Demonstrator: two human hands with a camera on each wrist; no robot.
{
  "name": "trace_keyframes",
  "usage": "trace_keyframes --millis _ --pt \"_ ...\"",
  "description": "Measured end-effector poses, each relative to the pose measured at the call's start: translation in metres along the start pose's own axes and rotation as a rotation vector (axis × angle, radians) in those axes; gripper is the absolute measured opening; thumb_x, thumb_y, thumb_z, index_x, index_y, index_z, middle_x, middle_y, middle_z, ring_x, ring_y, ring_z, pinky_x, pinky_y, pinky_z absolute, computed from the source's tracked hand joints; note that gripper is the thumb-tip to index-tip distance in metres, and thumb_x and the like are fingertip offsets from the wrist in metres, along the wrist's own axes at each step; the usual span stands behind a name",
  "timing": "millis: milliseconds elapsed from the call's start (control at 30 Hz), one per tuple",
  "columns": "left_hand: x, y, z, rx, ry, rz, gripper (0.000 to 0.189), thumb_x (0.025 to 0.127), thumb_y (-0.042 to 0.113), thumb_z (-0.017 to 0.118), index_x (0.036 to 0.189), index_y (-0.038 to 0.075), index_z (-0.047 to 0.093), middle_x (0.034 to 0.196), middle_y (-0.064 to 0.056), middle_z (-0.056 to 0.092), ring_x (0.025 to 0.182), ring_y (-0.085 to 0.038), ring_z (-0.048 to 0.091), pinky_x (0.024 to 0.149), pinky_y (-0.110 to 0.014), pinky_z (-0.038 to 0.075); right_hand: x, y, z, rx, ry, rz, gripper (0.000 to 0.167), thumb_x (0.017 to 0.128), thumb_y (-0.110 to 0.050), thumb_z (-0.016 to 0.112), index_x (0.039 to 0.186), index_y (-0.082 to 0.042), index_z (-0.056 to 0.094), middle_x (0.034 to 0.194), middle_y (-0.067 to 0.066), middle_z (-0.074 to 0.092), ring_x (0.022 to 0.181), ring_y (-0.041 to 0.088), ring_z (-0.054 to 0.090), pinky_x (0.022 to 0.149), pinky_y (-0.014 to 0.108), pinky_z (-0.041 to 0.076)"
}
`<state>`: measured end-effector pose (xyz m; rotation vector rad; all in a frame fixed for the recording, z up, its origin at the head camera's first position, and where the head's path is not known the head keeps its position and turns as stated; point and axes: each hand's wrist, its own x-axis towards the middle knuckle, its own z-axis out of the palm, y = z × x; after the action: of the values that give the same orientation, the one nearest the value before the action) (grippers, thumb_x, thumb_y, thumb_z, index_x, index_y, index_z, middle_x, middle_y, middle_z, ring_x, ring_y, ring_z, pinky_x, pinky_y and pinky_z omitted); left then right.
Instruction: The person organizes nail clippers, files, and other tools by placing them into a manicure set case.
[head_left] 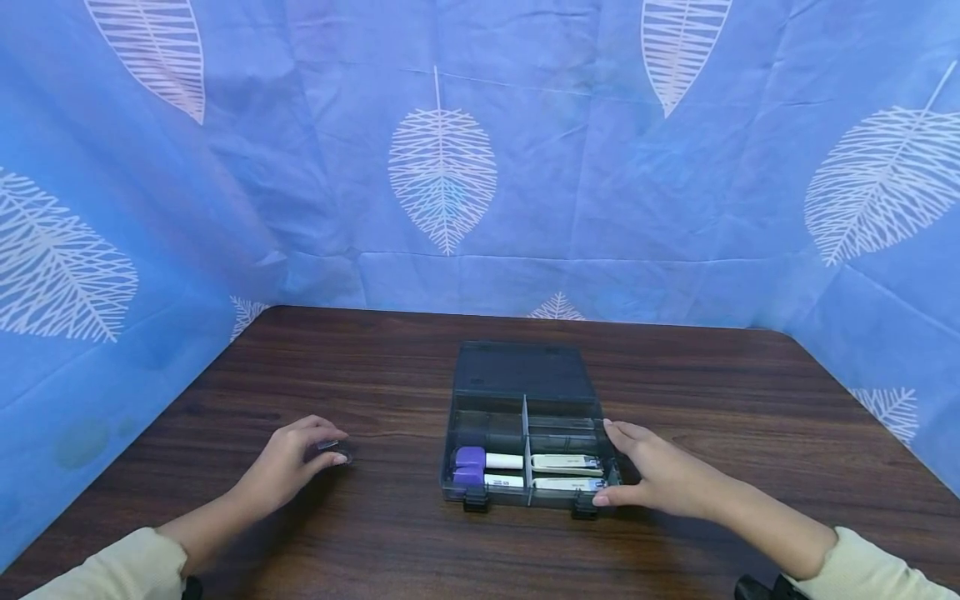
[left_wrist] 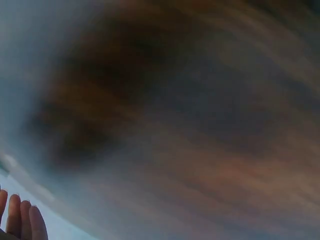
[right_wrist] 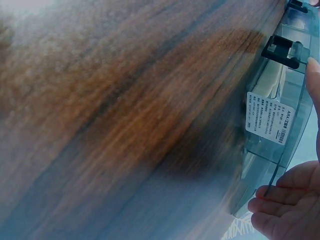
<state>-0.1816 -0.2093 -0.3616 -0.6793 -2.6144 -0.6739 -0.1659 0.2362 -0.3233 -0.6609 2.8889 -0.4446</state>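
A dark see-through plastic case (head_left: 491, 502) stands on the table with its lid (head_left: 521, 368) laid back. On the left of its upright divider (head_left: 526, 433) lie two white sticks with purple caps (head_left: 470, 457); on the right are two cream nail clippers (head_left: 566, 462). My right hand (head_left: 656, 471) grips the case's right end, thumb at the front corner and fingers along the side wall. Left of the case, my left hand (head_left: 288, 454) pinches a small clear piece (head_left: 327, 446) between thumb and fingers, mostly hidden. The left wrist view shows only fingertips (left_wrist: 26, 217).
Two black latches (head_left: 476, 499) stick out from the case's front. A printed white label (right_wrist: 270, 117) is on its wall. The dark wood table (head_left: 390, 550) ends at the back against a blue leaf-patterned cloth (head_left: 525, 208), which also hangs at both sides.
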Motion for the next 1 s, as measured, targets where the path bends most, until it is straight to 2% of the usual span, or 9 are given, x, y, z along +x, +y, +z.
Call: trace_keyframes --millis 167,333,500,700,1000 --pt "-0.003 -0.011 0.003 0.003 -0.067 -0.014 0.025 0.072 0.006 0.074 0.096 0.002 0.07 0.089 -0.002 0.064 0.082 -0.02 0.064 0.072 -0.035 0.054 0.001 0.0 0.001 0.004 -0.006 0.0 0.106 0.073 -0.068 0.058 0.139 0.011 0.031 0.14 0.035 0.033 0.127 0.049 0.037 0.093 0.057 0.041" --pt "-0.001 -0.014 0.005 0.003 -0.12 -0.032 0.023 0.075 0.005 0.072 0.097 0.002 0.07 0.087 0.0 0.062 0.08 -0.017 0.063 0.068 -0.029 0.053 0.0 0.001 0.0 0.002 -0.004 0.005 0.106 0.073 -0.068 0.059 0.139 0.011 0.032 0.14 0.034 0.034 0.126 0.049 0.038 0.092 0.058 0.042" --pt "0.001 -0.012 0.006 0.013 -0.121 -0.047 0.017 0.076 0.005 0.071 0.093 0.004 0.071 0.085 0.001 0.061 0.076 -0.011 0.06 0.062 -0.024 0.05 0.0 0.001 -0.001 -0.011 0.001 -0.003 0.106 0.073 -0.068 0.058 0.138 0.011 0.032 0.14 0.034 0.035 0.126 0.049 0.039 0.092 0.057 0.043" --pt "0.0 -0.011 0.008 0.028 -0.102 -0.07 0.008 0.075 0.004 0.072 0.081 0.009 0.07 0.082 0.004 0.059 0.076 -0.012 0.059 0.066 -0.026 0.051 0.0 0.0 0.0 -0.008 -0.007 -0.002 0.106 0.073 -0.068 0.058 0.139 0.011 0.032 0.14 0.034 0.035 0.126 0.049 0.039 0.092 0.057 0.043" --pt "0.002 -0.009 0.009 0.056 -0.093 -0.094 0.013 0.074 0.004 0.073 0.072 0.015 0.066 0.078 0.007 0.057 0.074 -0.008 0.055 0.067 -0.027 0.051 0.0 0.001 0.0 -0.012 0.0 -0.01 0.106 0.073 -0.068 0.058 0.138 0.011 0.033 0.14 0.034 0.036 0.125 0.048 0.039 0.092 0.056 0.044"
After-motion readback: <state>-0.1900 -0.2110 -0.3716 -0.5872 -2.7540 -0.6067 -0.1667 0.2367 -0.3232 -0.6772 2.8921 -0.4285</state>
